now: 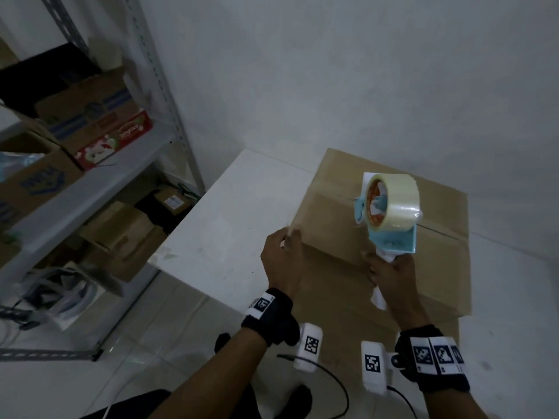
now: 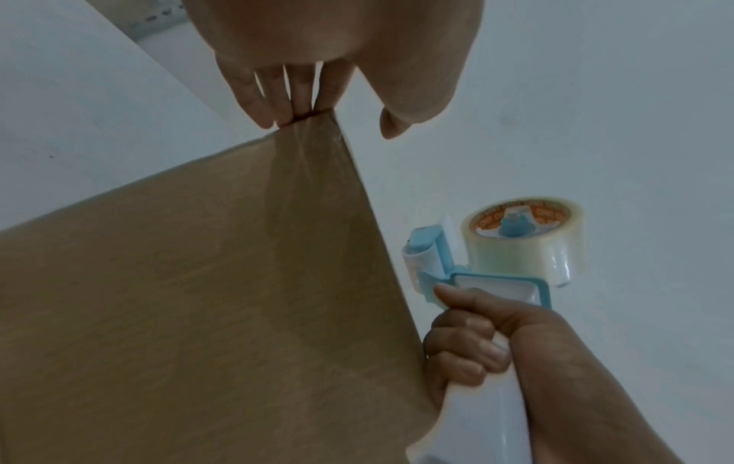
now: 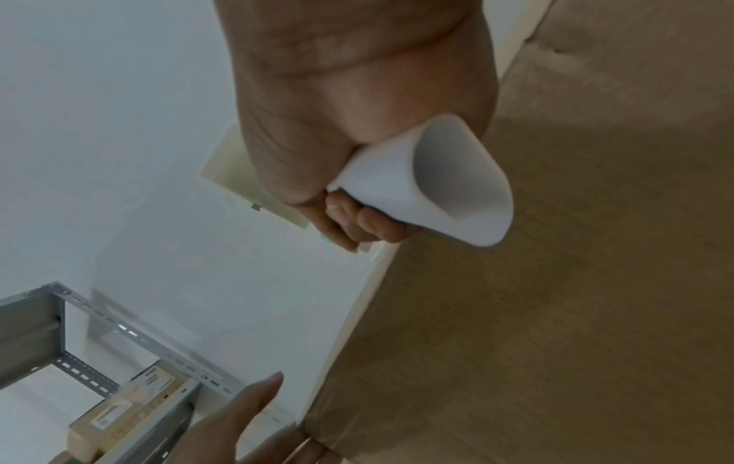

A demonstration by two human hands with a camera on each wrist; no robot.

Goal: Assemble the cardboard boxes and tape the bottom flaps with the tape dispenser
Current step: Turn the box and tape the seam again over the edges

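A brown cardboard box [image 1: 335,204] sits on a white table [image 1: 230,213], its closed flaps facing up with a seam across the top. My left hand [image 1: 282,252] lies at the box's near left corner. In the left wrist view its straight fingers [image 2: 294,100] press a strip of clear tape onto that corner of the box [image 2: 198,298], with the thumb held apart. My right hand [image 1: 393,275] grips the white handle [image 3: 437,185] of a blue tape dispenser [image 1: 390,207]. The dispenser carries a clear tape roll [image 2: 524,248] and is raised just above the box top.
A grey metal shelf rack [image 1: 169,95] at the left holds several cardboard boxes and a red carton [image 1: 118,143]. White walls close in behind and to the right. Black cables [image 1: 332,385] trail on the tiled floor near my feet.
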